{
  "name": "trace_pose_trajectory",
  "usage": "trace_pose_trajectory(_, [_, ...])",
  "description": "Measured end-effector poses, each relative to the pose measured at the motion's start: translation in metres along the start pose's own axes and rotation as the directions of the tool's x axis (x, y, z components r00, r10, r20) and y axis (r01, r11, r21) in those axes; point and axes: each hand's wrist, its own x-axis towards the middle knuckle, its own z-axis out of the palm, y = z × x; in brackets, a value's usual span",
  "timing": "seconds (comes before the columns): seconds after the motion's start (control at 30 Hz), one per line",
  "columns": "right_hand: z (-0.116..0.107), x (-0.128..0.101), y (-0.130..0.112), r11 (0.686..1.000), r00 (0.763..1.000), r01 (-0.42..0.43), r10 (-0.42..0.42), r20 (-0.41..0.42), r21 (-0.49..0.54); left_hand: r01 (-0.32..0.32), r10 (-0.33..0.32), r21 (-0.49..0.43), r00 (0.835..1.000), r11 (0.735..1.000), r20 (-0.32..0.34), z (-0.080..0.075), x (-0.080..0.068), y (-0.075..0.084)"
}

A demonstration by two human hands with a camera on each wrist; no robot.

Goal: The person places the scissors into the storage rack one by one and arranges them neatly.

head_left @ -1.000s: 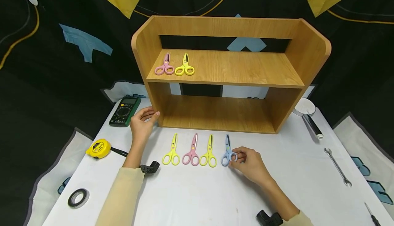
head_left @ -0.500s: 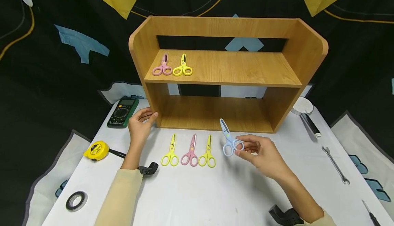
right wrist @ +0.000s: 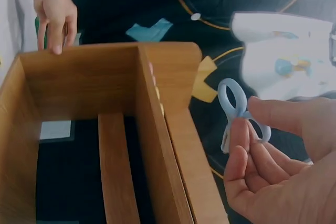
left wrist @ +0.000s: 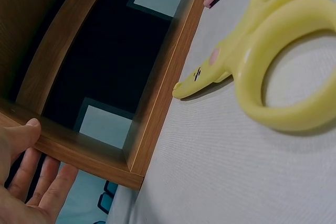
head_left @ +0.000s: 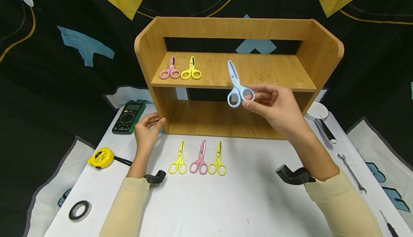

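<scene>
Right hand point(head_left: 277, 108) pinching blue scissors point(head_left: 237, 86) before upper shelf point(head_left: 258, 72), left hand point(head_left: 146, 129) open, fingers touching shelf's lower corner

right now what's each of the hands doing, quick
left hand: open, fingers resting on the wooden shelf at its lower left corner
right hand: pinching the blue scissors by a handle ring

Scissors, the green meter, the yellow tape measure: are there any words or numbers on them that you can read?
No text reads clearly in any view.
Green meter: dial markings and screen, too small to read.
Yellow tape measure: a dark round label, too blurred to read.
Yellow scissors in the left wrist view: a small dark mark near the pivot, not legible as letters.
Blue scissors, pinched by the right hand: a tiny mark, unreadable.
</scene>
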Motion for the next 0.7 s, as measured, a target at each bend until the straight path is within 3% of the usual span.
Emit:
trace_pose_trajectory(0.4, [0.043,0.106,-0.013,0.989,0.991,-0.134,0.134,-0.007,-0.069,-0.004,0.004,-0.019,1.000,1.000,-0.021,-0.003,-0.001,0.001])
trace_pose_trajectory(0.57, [0.052,0.124,-0.011,0.972,0.980,-0.201,0.200,-0.023,-0.124,-0.017,0.017,-0.036,1.000,0.999,-0.017,-0.001,0.000,-0.001])
trace_pose_trajectory(0.7, [0.055,0.128,-0.008,0.963,0.980,-0.201,0.200,-0.021,-0.180,-0.013,0.012,-0.052,1.000,0.999,-0.016,0.002,-0.001,-0.002])
